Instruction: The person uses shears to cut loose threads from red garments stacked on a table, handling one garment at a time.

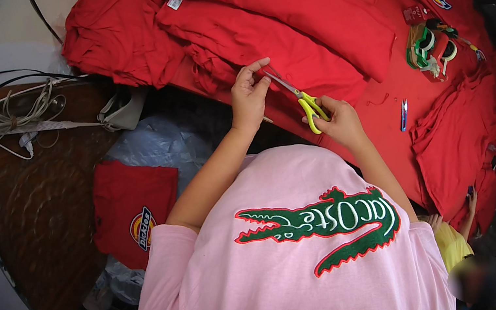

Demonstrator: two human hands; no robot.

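Scissors (298, 94) with yellow-green handles are in my right hand (341, 121), fingers through and around the loops. Their blades point up and left, close to the fingertips of my left hand (249, 97). That hand is raised over the near edge of a red garment, its fingers curled and the index stretched forward. A thin red strand seems to run near the blade tips; whatever the left fingers pinch is too small to make out. Just beyond lies a folded red garment (267, 38), part of a layered pile on the red-covered table (379, 106).
Blue-handled thread snips (404, 115) lie to the right, below a cluster of tape rolls (431, 48). More red garments (457, 135) are heaped at the right, near another person's yellow sleeve (453, 245). At left are tangled cables (22, 115) and a red shirt (131, 209) on clear plastic.
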